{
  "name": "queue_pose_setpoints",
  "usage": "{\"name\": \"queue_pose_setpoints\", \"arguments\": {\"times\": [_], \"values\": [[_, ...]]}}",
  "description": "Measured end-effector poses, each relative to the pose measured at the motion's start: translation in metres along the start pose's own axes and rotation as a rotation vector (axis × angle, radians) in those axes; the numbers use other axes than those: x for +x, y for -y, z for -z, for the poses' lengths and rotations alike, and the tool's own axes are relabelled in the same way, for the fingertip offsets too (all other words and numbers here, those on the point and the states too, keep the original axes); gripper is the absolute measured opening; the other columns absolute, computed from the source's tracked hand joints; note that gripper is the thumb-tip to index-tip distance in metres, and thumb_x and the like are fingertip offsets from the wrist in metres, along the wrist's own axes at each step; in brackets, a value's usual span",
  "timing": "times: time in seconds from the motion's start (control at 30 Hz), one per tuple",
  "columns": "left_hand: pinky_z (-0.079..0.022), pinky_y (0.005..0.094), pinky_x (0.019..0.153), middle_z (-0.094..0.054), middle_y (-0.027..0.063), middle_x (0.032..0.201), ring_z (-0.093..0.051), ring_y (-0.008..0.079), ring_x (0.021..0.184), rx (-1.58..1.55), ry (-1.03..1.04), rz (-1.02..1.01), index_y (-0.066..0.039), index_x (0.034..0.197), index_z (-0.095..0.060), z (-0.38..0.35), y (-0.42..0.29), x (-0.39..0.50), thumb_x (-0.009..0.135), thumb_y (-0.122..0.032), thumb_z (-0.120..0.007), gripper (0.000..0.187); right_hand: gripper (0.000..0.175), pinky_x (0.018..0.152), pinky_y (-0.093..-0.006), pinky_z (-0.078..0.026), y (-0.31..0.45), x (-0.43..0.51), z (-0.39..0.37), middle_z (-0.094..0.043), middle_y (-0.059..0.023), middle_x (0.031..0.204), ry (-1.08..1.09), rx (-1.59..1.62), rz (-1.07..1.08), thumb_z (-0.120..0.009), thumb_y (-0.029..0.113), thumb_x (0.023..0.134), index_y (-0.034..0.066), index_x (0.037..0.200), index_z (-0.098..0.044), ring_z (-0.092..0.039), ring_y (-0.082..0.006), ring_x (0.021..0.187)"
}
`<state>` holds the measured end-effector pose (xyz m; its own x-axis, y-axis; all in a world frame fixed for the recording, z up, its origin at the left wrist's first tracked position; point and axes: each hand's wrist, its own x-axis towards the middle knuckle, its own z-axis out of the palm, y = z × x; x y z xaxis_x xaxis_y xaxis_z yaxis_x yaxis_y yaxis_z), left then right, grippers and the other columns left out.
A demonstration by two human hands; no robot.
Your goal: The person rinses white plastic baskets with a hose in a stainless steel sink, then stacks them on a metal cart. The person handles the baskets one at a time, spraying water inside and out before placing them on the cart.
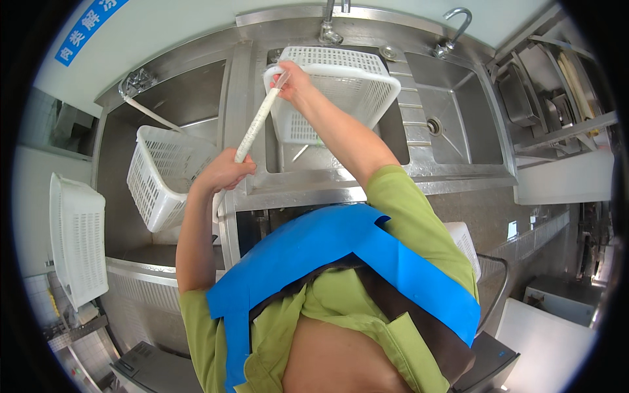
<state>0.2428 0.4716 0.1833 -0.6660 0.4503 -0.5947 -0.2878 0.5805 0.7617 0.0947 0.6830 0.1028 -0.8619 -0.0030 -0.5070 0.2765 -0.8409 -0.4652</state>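
My left hand point(225, 172) is closed around a pale, speckled hose point(257, 124), whose lower part hangs down over the sink edge. Up at the clear-looking end of that hose, my right hand point(295, 82) pinches it with the fingers. This end lies at the left rim of a white perforated plastic basket point(339, 93), which is tilted in the middle sink point(304, 159). Clear water seems to show around the fingers, though it is hard to make out. Part of the basket's near side is hidden by my right forearm.
Another white perforated basket point(169, 172) stands in the left steel sink point(196, 93); a third basket point(78, 240) is farther left. Faucets point(330, 32) line the back edge. A right sink point(457, 113) adjoins a ribbed drainboard point(415, 115). Steel shelves point(565, 137) hold metal pans at right.
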Motion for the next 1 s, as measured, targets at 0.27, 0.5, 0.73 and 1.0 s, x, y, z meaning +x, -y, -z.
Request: {"name": "queue_pose_setpoints", "arguments": {"times": [0.27, 0.5, 0.73, 1.0], "values": [[-0.021, 0.0228, 0.031, -0.038, -0.0023, 0.047, -0.031, 0.0058, 0.034, 0.015, 0.029, 0.094, -0.004, 0.064, -0.048, -0.005, 0.004, -0.005, 0.078, -0.023, -0.06, 0.026, 0.009, 0.04, -0.036, -0.038, -0.004, 0.021, 0.016, -0.045, -0.0091, 0.069, -0.09, -0.176, 0.092, -0.051, -0.003, 0.064, 0.0009, 0.07, -0.045, -0.046, -0.0217, 0.051], [-0.021, 0.0243, 0.032, -0.035, -0.0028, 0.046, -0.029, 0.0068, 0.034, 0.12, 0.15, 0.014, -0.004, 0.063, -0.047, 0.003, -0.017, -0.003, 0.081, -0.024, -0.058, 0.029, 0.014, 0.062, -0.0393, -0.048, -0.036, -0.019, 0.062, -0.052, -0.0133, 0.08, 0.074, -0.589, 0.42, -0.045, -0.002, 0.078, -0.0061, 0.091, -0.049, -0.056, -0.0252, 0.075], [-0.023, 0.0255, 0.034, -0.034, -0.0016, 0.046, -0.03, 0.0079, 0.036, 0.14, 0.246, 0.03, -0.003, 0.061, -0.047, -0.004, -0.024, 0.011, 0.08, -0.019, -0.057, 0.027, 0.02, 0.066, -0.0349, -0.047, -0.057, -0.074, 0.103, -0.061, -0.0153, 0.08, 0.064, -1.309, 0.661, -0.051, 0.006, 0.078, -0.0052, 0.095, -0.052, -0.06, -0.0247, 0.074], [-0.022, 0.0246, 0.034, -0.033, -0.0029, 0.046, -0.029, 0.0073, 0.037, 0.224, 0.388, 0.157, -0.006, 0.057, -0.044, -0.016, 0.012, 0.018, 0.078, -0.012, -0.054, 0.025, 0.033, 0.065, -0.045, -0.046, -0.099, -0.122, 0.144, -0.058, -0.0262, 0.075, -0.01, -1.804, 0.52, -0.056, 0.015, 0.075, -0.0062, 0.099, -0.046, -0.057, -0.0399, 0.073]]}}
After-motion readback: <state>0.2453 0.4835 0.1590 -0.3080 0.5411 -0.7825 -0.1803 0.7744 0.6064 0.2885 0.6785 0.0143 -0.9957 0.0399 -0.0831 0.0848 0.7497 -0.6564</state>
